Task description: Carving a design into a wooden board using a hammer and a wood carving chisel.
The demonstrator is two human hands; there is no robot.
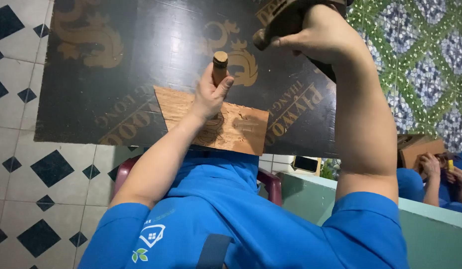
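Mid-carving — our left hand (209,94) grips chisel (220,66) on wood panel (231,127); right hand (318,32) clutches mallet (285,20) above it. Next: square strike reqd.

Two bare hands of the person are in view: a left hand (209,94) and a right hand (318,32). There is one wooden-handled chisel (220,64), one wooden mallet (283,22), one carved wooden panel (231,127), and one dark plywood board (141,65). One maroon plastic chair (270,184) shows below. One co-worker (435,174) sits at the right edge.
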